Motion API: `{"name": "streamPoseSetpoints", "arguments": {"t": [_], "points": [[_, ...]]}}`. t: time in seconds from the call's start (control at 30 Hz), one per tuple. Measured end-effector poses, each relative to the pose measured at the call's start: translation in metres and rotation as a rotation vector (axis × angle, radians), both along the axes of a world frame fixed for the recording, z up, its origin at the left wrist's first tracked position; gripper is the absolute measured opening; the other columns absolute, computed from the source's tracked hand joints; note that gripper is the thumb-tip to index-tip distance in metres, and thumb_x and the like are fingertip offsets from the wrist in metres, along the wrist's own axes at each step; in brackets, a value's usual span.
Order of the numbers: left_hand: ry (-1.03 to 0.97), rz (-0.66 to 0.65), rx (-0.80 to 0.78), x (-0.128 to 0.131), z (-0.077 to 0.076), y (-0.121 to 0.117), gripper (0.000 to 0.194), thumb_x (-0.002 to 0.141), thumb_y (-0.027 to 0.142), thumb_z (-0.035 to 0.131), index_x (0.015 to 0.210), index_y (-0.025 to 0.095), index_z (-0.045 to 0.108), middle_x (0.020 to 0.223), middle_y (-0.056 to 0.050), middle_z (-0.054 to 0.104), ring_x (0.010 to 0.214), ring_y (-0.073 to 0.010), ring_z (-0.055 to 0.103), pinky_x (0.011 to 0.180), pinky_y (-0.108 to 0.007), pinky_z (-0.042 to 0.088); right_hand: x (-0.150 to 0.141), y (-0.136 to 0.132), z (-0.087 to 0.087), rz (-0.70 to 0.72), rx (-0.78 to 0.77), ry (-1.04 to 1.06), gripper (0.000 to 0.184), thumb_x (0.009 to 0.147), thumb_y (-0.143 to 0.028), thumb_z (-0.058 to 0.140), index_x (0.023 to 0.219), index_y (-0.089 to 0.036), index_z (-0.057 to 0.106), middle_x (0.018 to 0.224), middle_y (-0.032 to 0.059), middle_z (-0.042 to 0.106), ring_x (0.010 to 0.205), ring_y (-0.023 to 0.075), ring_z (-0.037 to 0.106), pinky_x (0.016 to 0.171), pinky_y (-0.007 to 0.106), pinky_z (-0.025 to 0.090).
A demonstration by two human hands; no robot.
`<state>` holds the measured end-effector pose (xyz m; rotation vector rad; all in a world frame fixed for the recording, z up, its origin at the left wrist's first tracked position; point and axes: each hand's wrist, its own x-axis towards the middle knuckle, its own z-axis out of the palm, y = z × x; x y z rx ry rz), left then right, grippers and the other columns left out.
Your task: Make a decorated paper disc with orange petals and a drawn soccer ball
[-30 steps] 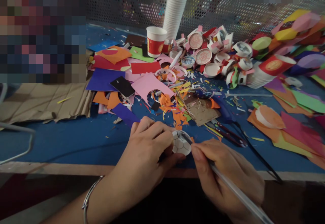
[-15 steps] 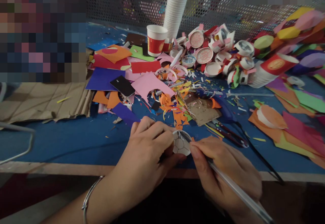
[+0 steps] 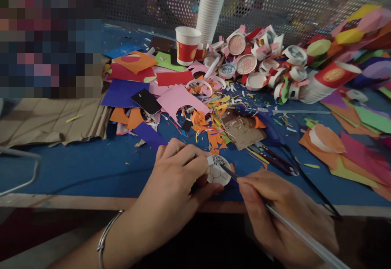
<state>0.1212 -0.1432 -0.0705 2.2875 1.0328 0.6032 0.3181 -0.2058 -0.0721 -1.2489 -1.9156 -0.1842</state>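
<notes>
My left hand (image 3: pixel 180 179), closed, holds a small round white cup bottom (image 3: pixel 215 175) by its left side, just above the table's front edge. Black lines divide its face into panels, like a football, and dark strokes fill part of the upper area. My right hand (image 3: pixel 284 212) is closed around a pen (image 3: pixel 308 236) with a clear barrel. The pen's dark tip rests on or just over the upper middle of the face; contact is hard to tell. My left fingertips are partly hidden behind the hand.
Beyond my hands lie orange scraps (image 3: pixel 200 120), pink paper (image 3: pixel 183 100), a blue glue gun (image 3: pixel 271 128) with a black cord, and scissors (image 3: pixel 277 163). Cut cup bottoms (image 3: pixel 247 64) are heaped behind, beside stacked paper cups (image 3: pixel 212 8). Cardboard (image 3: pixel 58 118) lies left.
My right hand has shifted right and slightly down, drawing the pen tip toward the middle of the cup bottom. More dark strokes show at the top. My left hand stays almost in place.
</notes>
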Motion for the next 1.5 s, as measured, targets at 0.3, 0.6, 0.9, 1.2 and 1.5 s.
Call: {"name": "streamPoseSetpoints", "arguments": {"t": [0.3, 0.6, 0.9, 1.2, 1.5], "points": [[-0.006, 0.015, 0.020, 0.0010, -0.0002, -0.0007, 0.032, 0.094, 0.029, 0.076, 0.075, 0.020, 0.053, 0.113, 0.000, 0.075, 0.098, -0.0244, 0.050, 0.084, -0.043, 0.035, 0.0007, -0.0025, -0.0005, 0.003, -0.005, 0.033, 0.014, 0.094, -0.007, 0.063, 0.094, -0.020, 0.067, 0.071, -0.0014, 0.076, 0.063, 0.0171, 0.076, 0.065, 0.027, 0.064], [-0.017, 0.008, 0.018, 0.0010, 0.0001, 0.0002, 0.032, 0.094, 0.030, 0.077, 0.076, 0.020, 0.052, 0.109, 0.001, 0.074, 0.097, -0.0246, 0.049, 0.082, -0.043, 0.034, 0.0021, -0.0008, -0.0028, 0.003, -0.008, 0.011, 0.012, 0.097, -0.008, 0.061, 0.094, -0.019, 0.065, 0.072, -0.0009, 0.073, 0.062, 0.0150, 0.073, 0.062, 0.025, 0.062], [-0.007, 0.002, 0.003, 0.0006, 0.0006, -0.0001, 0.033, 0.095, 0.032, 0.075, 0.075, 0.020, 0.052, 0.110, 0.001, 0.074, 0.097, -0.0243, 0.048, 0.082, -0.043, 0.034, 0.0015, -0.0023, -0.0025, 0.007, -0.002, -0.003, 0.013, 0.096, -0.005, 0.062, 0.092, -0.017, 0.066, 0.072, -0.0003, 0.072, 0.064, 0.0142, 0.073, 0.065, 0.024, 0.062], [-0.008, 0.010, 0.010, 0.0010, -0.0006, -0.0001, 0.031, 0.095, 0.031, 0.075, 0.076, 0.021, 0.053, 0.111, 0.002, 0.074, 0.098, -0.0245, 0.048, 0.083, -0.044, 0.034, 0.0022, -0.0024, -0.0022, 0.025, -0.010, 0.009, 0.013, 0.096, -0.005, 0.061, 0.093, -0.018, 0.065, 0.071, -0.0004, 0.072, 0.067, 0.0134, 0.074, 0.069, 0.022, 0.061], [-0.004, 0.007, 0.020, 0.0004, -0.0008, -0.0003, 0.031, 0.096, 0.031, 0.075, 0.076, 0.021, 0.053, 0.110, 0.001, 0.074, 0.099, -0.0255, 0.050, 0.084, -0.044, 0.035, 0.0015, -0.0026, -0.0044, 0.051, -0.040, 0.017, 0.010, 0.096, -0.007, 0.061, 0.096, -0.016, 0.064, 0.075, 0.0003, 0.072, 0.070, 0.0116, 0.072, 0.071, 0.021, 0.060]]}}
